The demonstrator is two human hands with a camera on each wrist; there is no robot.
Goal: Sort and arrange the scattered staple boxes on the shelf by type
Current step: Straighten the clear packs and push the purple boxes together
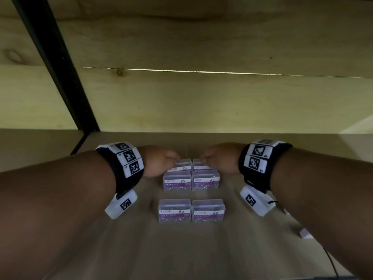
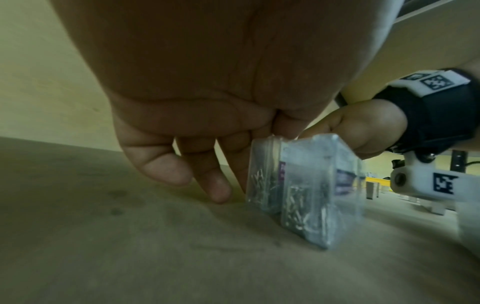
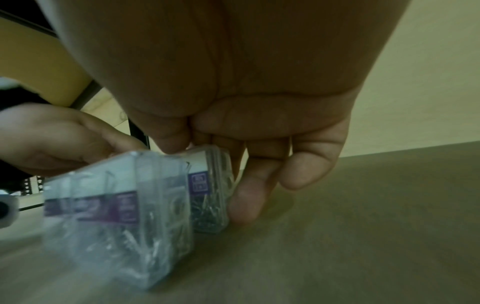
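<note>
Six clear plastic boxes with purple paper clip labels stand in three rows of two on the shelf board. My left hand grips the back left box, with its fingers behind the box and its thumb on top. The back right box is held the same way by my right hand; its fingers reach down behind that box. The middle pair sits just in front, and the front pair stands apart, nearer me.
A wooden plank wall closes the back of the shelf just beyond my hands. A black metal upright runs down at the left. A small white object and a thin black cable lie at the right.
</note>
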